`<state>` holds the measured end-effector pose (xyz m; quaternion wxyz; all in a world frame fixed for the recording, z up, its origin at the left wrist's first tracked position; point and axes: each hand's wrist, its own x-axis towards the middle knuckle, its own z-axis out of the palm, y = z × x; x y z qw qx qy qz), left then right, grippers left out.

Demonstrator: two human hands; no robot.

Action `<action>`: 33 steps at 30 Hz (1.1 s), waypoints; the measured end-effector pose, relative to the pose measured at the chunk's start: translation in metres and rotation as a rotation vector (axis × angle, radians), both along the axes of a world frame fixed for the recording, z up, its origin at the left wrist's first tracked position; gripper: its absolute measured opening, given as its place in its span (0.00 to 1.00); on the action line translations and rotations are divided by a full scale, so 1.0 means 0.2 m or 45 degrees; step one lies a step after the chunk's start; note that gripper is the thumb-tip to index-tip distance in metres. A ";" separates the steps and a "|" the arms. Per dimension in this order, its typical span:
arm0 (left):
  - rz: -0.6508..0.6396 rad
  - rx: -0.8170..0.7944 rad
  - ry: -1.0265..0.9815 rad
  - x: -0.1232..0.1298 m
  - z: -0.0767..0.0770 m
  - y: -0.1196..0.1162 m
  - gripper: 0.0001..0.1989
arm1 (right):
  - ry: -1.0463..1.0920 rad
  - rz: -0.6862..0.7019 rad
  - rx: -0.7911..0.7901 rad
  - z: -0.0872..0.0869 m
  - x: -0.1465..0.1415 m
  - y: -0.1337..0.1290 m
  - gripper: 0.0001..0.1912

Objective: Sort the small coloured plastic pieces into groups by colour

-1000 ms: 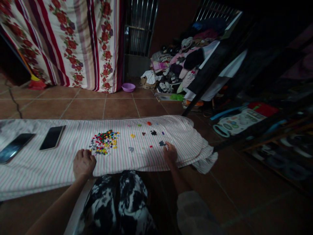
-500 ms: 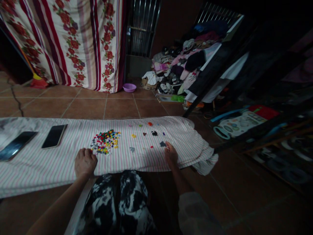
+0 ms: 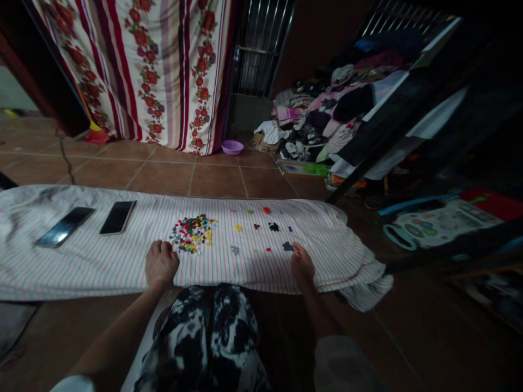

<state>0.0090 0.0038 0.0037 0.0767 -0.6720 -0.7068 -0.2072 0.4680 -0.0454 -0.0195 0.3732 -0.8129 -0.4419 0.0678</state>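
The right hand [image 3: 303, 267], its grip nearly pinched beside small dark-grey pieces [image 3: 288, 246] on the white striped cloth [image 3: 257, 272], and the left hand [image 3: 162, 264], curled near the multicoloured pile of tiny pieces [image 3: 194, 231], may or may not hold anything, so light fingertip touches should best avoid scattering.

Two dark rectangular phones [image 3: 117, 218], round purple plastic basin [image 3: 232, 147]
Phones toward left end of bench [image 3: 102, 267]; basin beyond far edge.

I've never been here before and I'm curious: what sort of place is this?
Probably a room in someone's home: a flowered curtain hangs at the back, a big heap of clothes is piled up, and a purple basin sits on the tiled floor.
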 end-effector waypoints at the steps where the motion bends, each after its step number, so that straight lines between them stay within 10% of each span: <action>1: 0.008 0.010 0.000 0.00 0.00 0.00 0.13 | 0.019 -0.003 0.017 0.00 0.01 0.00 0.30; 11: 0.033 0.021 -0.021 0.02 0.00 -0.01 0.11 | 0.043 -0.153 0.416 0.07 -0.12 0.03 0.25; 25: 0.034 0.018 -0.057 0.02 -0.02 -0.01 0.13 | -0.072 0.985 0.475 0.22 -1.06 0.38 0.15; 33: 0.046 0.006 -0.103 0.03 -0.02 -0.01 0.15 | -0.239 1.223 0.223 0.21 -1.36 0.55 0.15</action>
